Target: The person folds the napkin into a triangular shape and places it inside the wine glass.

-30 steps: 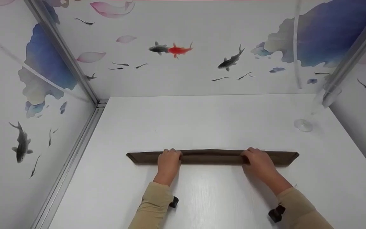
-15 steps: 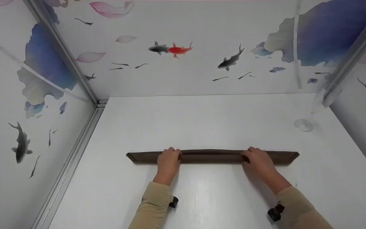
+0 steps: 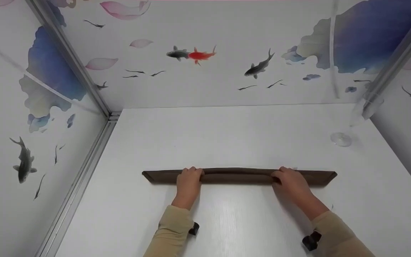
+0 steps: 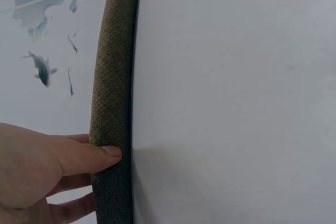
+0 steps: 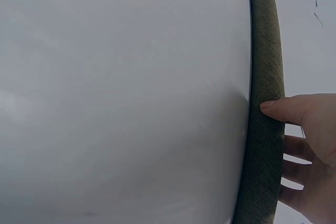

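My two hands are on one long brown fabric piece (image 3: 237, 179), which lies crosswise in front of me against the white tabletop (image 3: 234, 139), and very little has changed over the last second. My left hand (image 3: 189, 180) stays at the same place left of the fabric piece's middle, and my right hand (image 3: 293, 182) stays right of its middle; only the fabric's right end seems a touch farther out than before, a shift so slight that I would not lean on it. Both hands are closed in a pinch: each wrist view shows my thumb pressed on the near face of the fabric piece, with other fingers behind it. Between my hands the fabric's upper edge bows up a little, while its two ends reach out past my grips with slanted corners. Whether its lower edge touches the tabletop, I cannot tell. A clear disc (image 3: 341, 139) sits beyond the fabric's right end, well apart from it. I take this stillness as a pause in handling, with the fabric steadied evenly from both sides; to my mind the work has neither advanced nor slipped.
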`<action>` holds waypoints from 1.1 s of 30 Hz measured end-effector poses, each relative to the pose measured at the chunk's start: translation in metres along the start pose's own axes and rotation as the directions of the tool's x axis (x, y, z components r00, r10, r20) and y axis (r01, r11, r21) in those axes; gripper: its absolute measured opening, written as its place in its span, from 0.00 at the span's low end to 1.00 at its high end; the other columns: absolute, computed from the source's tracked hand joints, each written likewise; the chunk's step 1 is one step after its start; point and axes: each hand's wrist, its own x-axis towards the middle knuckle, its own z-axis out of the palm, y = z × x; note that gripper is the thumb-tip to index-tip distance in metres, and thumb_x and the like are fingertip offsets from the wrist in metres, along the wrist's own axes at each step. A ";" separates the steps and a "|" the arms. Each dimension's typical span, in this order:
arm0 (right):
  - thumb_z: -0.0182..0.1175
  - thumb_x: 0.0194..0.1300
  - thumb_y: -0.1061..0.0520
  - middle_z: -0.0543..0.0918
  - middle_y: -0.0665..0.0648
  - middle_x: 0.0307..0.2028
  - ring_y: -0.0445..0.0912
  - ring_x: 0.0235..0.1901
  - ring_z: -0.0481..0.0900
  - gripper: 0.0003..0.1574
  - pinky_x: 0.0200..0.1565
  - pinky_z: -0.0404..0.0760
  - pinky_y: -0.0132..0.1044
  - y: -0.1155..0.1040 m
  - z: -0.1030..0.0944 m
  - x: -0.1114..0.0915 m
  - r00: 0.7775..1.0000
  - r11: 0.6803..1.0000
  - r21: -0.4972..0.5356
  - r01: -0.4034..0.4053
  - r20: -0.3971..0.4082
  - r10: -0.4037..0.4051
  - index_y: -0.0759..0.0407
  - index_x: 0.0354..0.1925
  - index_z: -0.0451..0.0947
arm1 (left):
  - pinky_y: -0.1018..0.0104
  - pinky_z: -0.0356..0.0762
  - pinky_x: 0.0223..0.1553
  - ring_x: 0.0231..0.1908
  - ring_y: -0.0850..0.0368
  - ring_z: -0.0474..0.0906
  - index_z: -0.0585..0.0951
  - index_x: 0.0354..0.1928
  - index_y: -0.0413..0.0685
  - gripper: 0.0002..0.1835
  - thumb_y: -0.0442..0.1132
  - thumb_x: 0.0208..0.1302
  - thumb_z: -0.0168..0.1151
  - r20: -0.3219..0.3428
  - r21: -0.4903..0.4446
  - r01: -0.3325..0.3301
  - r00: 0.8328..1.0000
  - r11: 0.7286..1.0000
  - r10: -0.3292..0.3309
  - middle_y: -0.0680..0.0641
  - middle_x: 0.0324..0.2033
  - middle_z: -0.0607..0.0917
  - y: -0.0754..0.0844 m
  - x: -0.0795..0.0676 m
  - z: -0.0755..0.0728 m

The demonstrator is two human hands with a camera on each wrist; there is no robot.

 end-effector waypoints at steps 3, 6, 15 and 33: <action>0.70 0.56 0.64 0.78 0.58 0.35 0.56 0.36 0.80 0.17 0.39 0.80 0.47 -0.001 -0.002 -0.002 1.000 1.000 0.003 0.001 0.005 -0.001 0.64 0.45 0.82 | 0.56 0.78 0.37 0.39 0.49 0.78 0.85 0.40 0.50 0.11 0.31 0.55 0.72 -0.001 -0.001 -0.005 1.000 1.000 0.005 0.49 0.36 0.84 0.000 -0.002 -0.001; 0.68 0.58 0.62 0.78 0.57 0.34 0.55 0.36 0.80 0.15 0.40 0.79 0.48 -0.001 -0.003 -0.004 1.000 1.000 0.030 -0.004 0.001 0.004 0.64 0.45 0.82 | 0.56 0.77 0.36 0.38 0.50 0.78 0.85 0.40 0.50 0.10 0.32 0.56 0.71 0.007 0.003 -0.005 1.000 1.000 0.005 0.50 0.36 0.84 0.000 -0.004 -0.003; 0.67 0.61 0.61 0.77 0.56 0.33 0.52 0.34 0.77 0.12 0.37 0.78 0.46 -0.003 0.000 -0.002 0.998 0.998 0.066 -0.001 -0.069 0.006 0.65 0.44 0.84 | 0.58 0.78 0.38 0.38 0.51 0.79 0.86 0.42 0.50 0.08 0.34 0.62 0.67 0.046 0.034 -0.004 0.999 0.999 0.002 0.49 0.35 0.84 0.001 -0.001 -0.006; 0.69 0.60 0.58 0.80 0.59 0.38 0.56 0.41 0.77 0.17 0.45 0.77 0.54 -0.003 -0.001 0.009 0.999 0.998 0.055 -0.014 -0.034 0.016 0.65 0.46 0.82 | 0.56 0.78 0.35 0.34 0.48 0.80 0.84 0.40 0.46 0.06 0.36 0.61 0.68 0.060 0.042 0.007 0.998 0.999 -0.009 0.47 0.32 0.85 -0.001 0.013 -0.004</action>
